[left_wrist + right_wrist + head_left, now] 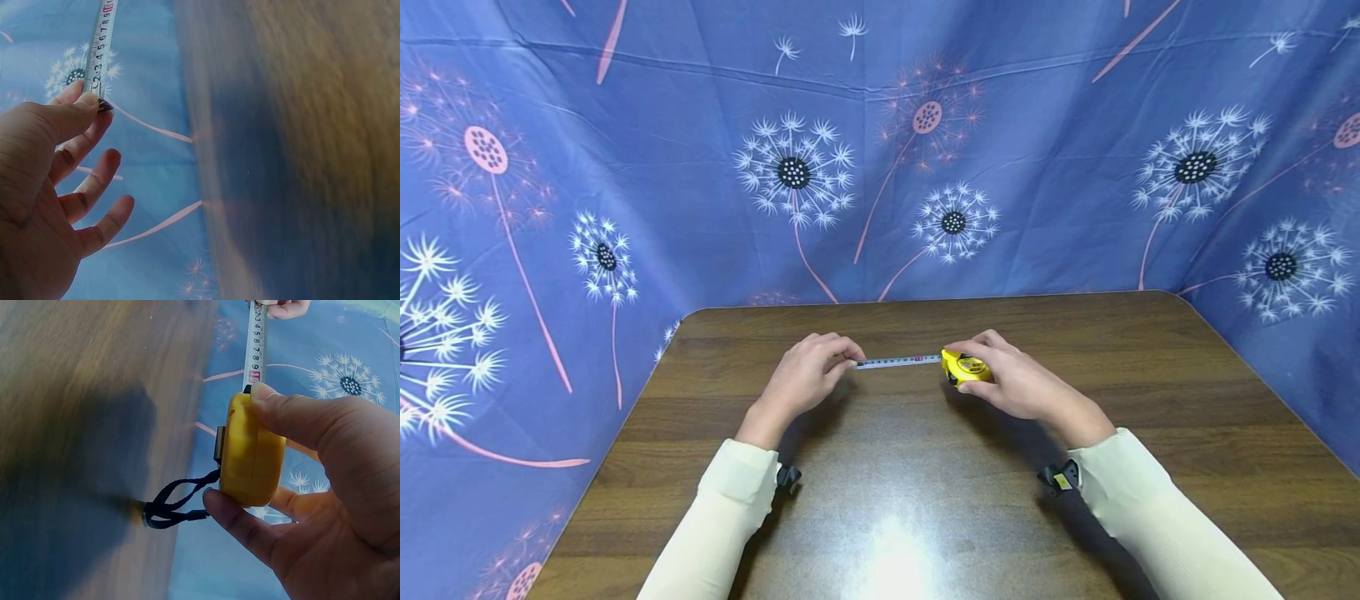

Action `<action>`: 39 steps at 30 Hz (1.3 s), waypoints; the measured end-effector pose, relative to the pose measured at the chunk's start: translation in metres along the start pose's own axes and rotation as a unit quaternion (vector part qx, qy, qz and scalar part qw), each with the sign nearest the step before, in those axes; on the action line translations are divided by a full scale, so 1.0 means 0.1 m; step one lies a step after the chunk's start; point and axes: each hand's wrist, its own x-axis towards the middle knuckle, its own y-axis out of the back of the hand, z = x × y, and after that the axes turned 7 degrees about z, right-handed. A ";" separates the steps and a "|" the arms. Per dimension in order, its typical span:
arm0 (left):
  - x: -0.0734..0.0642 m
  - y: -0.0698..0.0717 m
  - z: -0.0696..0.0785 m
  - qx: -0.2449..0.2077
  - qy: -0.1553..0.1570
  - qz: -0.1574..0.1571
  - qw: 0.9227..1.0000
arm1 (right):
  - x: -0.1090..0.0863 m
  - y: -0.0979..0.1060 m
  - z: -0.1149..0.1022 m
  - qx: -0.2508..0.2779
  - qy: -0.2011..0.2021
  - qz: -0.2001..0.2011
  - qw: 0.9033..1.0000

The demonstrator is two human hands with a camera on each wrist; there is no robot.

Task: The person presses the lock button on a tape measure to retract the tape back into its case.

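Observation:
A yellow tape measure (967,368) is held above the table by my right hand (1018,379), thumb and fingers gripping its case. Its metal blade (898,362) is pulled out to the left, printed with numbers up to about 10 in the right wrist view. My left hand (808,375) pinches the blade's free end between thumb and index finger, the other fingers spread loosely in the left wrist view. From the case (253,450) hangs a black wrist strap (178,500); a metal clip (219,444) sits on its side.
Below both hands lies a brown wood-grain table (895,450), with a bright reflection near its front. A blue cloth (865,192) with dandelion prints hangs behind it and at both sides. Dark camera mounts (1060,478) sit at the wrists.

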 end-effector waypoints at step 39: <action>0.04 -0.08 0.05 -0.008 -0.008 0.005 1.000 | 0.06 -0.15 -0.18 0.003 0.009 0.022 1.000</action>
